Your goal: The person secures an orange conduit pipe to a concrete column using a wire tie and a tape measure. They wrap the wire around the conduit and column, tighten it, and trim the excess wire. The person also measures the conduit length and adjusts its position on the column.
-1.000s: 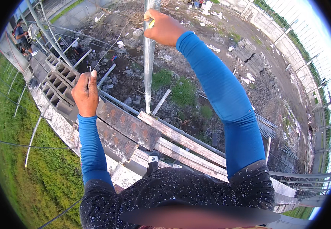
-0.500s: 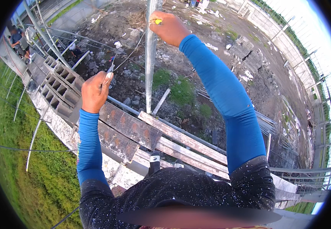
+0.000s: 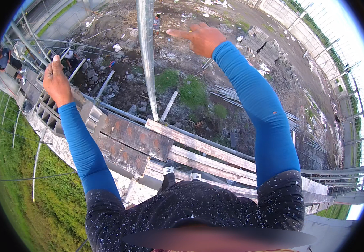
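My left hand [image 3: 57,84] is raised at the upper left, with the fingers curled and the thumb pointing up. Whatever it may hold is hidden or too thin to make out. My right hand [image 3: 207,39] is raised to the right of a tall silvery metal pole [image 3: 147,54], apart from it. Its index finger stretches left toward the pole while the other fingers are curled. A tiny yellow spot shows at these curled fingers, too small to name. Rising from beside the planks, the pole leans slightly left and runs out of the top edge.
Long whitish planks [image 3: 207,143] and dark stained boards [image 3: 125,140] form a narrow walkway by my feet. Hollow concrete blocks [image 3: 49,111] are stacked at the left. Rubble ground [image 3: 240,67] lies far below; green growth [image 3: 60,180] borders the wall. A person [image 3: 5,59] is at far left.
My left hand has moved left and slightly up; the slim metal tool in it no longer shows. My right hand has left the pole, moving right, its index finger now extended.
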### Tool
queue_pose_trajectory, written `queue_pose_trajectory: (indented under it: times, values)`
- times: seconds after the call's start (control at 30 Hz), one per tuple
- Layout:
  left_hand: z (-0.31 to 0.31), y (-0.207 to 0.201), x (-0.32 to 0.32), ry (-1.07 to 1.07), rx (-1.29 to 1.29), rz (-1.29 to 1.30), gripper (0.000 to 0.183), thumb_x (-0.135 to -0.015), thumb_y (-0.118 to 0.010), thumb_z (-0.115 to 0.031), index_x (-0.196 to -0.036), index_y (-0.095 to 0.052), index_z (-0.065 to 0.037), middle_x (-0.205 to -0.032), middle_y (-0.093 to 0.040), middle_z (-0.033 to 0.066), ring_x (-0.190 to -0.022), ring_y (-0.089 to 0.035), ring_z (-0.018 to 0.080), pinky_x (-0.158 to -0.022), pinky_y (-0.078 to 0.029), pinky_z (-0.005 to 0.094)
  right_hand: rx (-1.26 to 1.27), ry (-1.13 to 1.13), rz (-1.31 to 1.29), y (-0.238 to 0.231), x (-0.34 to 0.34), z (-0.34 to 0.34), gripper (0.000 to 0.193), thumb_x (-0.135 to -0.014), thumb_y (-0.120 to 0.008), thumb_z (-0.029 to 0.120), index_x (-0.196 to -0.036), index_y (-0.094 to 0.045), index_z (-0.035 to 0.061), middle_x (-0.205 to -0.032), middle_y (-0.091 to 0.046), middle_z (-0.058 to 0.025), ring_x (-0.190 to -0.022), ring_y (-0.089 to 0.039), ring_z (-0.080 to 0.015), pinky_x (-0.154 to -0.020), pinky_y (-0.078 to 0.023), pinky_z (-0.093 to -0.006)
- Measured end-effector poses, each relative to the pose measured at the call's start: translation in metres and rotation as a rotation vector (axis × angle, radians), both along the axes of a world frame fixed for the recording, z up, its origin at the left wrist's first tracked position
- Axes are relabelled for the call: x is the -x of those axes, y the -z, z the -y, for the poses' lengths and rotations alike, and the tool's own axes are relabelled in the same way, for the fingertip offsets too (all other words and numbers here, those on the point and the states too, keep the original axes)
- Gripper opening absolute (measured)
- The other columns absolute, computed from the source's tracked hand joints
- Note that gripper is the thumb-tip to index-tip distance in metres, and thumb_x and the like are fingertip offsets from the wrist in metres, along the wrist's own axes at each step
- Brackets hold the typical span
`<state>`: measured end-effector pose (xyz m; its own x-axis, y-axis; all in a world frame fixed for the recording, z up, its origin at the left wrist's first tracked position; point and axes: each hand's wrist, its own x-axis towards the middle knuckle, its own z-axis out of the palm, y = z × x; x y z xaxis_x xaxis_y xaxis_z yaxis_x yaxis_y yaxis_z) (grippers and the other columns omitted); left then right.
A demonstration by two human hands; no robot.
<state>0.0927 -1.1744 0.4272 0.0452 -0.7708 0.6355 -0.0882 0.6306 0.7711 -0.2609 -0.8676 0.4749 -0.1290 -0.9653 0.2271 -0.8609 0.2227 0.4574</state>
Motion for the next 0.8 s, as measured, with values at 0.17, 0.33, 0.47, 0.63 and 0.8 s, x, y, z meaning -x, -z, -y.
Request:
queue_pose_trajectory:
  times: [0.17,0.33,0.47,0.63,0.8]
  values:
    - [0.115,0.033,-0.019,-0.126,-0.259,-0.312,0.038,-0.098,-0.069,-0.035,-0.082,-0.068,0.000,-0.069,-0.057,0.0044,-0.060,-0.053,0.0152,-0.050,-0.039,0.0370,0.037,0.140,0.319,0.045,-0.023,-0.067,0.088,-0.096,-0.063,0.015,-0.167,-0.017,0.0376,-0.117,-0.066,-0.0168,-0.108,-0.068,-0.0365,-0.089,-0.061,-0.0515]
    - [0.139,0.226,-0.074,-0.437,-0.729,0.147,0.054,-0.102,-0.056,-0.044,-0.109,-0.073,0.007,-0.110,-0.076,0.0221,-0.095,-0.074,0.0344,-0.083,-0.057,0.0480,0.032,0.453,0.740,0.153,-0.036,-0.237,0.069,-0.090,-0.064,0.016,-0.156,-0.045,0.0257,-0.125,-0.067,-0.0189,-0.113,-0.066,-0.0412,-0.097,-0.056,-0.0511]
    - [-0.058,0.397,-0.097,-0.125,-0.737,0.788,0.045,-0.099,-0.059,-0.036,-0.113,-0.071,0.005,-0.106,-0.075,0.0240,-0.094,-0.073,0.0382,-0.083,-0.057,0.0499,-0.039,1.124,1.066,0.255,-0.093,-0.414,0.058,-0.088,-0.066,0.022,-0.145,-0.060,0.0180,-0.134,-0.066,-0.0244,-0.126,-0.062,-0.0409,-0.113,-0.047,-0.0496]
    - [-0.207,0.472,-0.106,1.188,0.416,2.172,0.037,-0.096,-0.062,-0.027,-0.118,-0.068,0.003,-0.102,-0.074,0.0264,-0.092,-0.072,0.0429,-0.082,-0.056,0.0522,-0.209,1.527,1.226,0.362,-0.286,-0.583,0.032,-0.087,-0.061,0.021,-0.108,-0.078,0.0037,-0.116,-0.075,-0.0220,-0.110,-0.071,-0.0402,-0.095,-0.057,-0.0485]
    - [-0.230,0.483,0.010,1.011,-0.334,1.504,0.041,-0.097,-0.063,-0.033,-0.100,-0.071,0.007,-0.090,-0.072,0.0273,-0.082,-0.069,0.0424,-0.077,-0.050,0.0541,-0.349,1.498,1.408,0.375,-0.390,-0.586,0.031,-0.084,-0.063,0.021,-0.100,-0.080,0.0015,-0.109,-0.076,-0.0231,-0.106,-0.072,-0.0413,-0.092,-0.057,-0.0507]
